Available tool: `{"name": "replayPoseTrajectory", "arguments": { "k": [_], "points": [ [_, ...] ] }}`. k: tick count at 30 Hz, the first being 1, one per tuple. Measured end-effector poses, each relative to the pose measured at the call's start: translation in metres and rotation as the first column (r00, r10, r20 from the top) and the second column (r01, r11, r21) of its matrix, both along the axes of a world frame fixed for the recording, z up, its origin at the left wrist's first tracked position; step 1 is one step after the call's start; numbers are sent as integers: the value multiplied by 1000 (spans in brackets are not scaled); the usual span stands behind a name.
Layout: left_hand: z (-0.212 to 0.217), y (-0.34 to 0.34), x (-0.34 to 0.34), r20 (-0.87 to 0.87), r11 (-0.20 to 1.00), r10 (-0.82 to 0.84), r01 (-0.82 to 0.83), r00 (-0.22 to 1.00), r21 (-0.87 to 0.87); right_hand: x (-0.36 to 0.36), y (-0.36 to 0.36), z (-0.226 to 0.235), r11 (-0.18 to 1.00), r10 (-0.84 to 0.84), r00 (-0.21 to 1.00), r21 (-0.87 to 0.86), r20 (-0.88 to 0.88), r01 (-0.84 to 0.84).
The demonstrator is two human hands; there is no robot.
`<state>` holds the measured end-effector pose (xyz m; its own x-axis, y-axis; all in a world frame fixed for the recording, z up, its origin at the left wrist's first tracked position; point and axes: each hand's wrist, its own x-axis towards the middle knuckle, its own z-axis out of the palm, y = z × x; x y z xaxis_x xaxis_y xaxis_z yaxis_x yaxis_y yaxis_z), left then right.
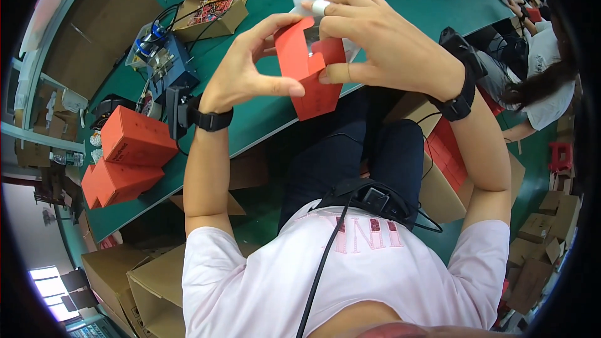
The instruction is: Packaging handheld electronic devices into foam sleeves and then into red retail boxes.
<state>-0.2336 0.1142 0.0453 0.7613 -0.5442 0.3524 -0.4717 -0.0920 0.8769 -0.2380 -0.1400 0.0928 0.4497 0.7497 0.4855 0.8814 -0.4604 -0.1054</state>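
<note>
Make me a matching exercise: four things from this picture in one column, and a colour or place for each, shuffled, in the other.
Things
1. Held box
2. Wires
3. Table
4. Left wrist strap

Colours and places
A. Green
B. Black
C. Red
D. In an open carton

Right pairs: 1-C, 2-D, 3-A, 4-B.

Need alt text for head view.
A person's left hand and right hand hold an open red box at the edge of a green table. More red boxes stand at left, near a blue device and a carton of wires.
</note>
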Motion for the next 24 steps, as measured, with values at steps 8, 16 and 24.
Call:
{"name": "replayPoseTrajectory", "arguments": {
  "k": [8, 16, 24],
  "points": [
    [-15, -9, -15, -28, 971, 176, -178, 984, -157, -20, -17, -26, 997, 2, 906, 72, 422, -36],
    [-1, -41, -26, 20, 900, 432, -431, 901, -63, -12, 6, -36, 851, -261, 962, 488, 76, 192],
    [-16, -33, -51, 609, 830, 398, -552, 687, 80, -12, 27, -53, 832, 2, 988, 549, -157, 85]
  ]
}}
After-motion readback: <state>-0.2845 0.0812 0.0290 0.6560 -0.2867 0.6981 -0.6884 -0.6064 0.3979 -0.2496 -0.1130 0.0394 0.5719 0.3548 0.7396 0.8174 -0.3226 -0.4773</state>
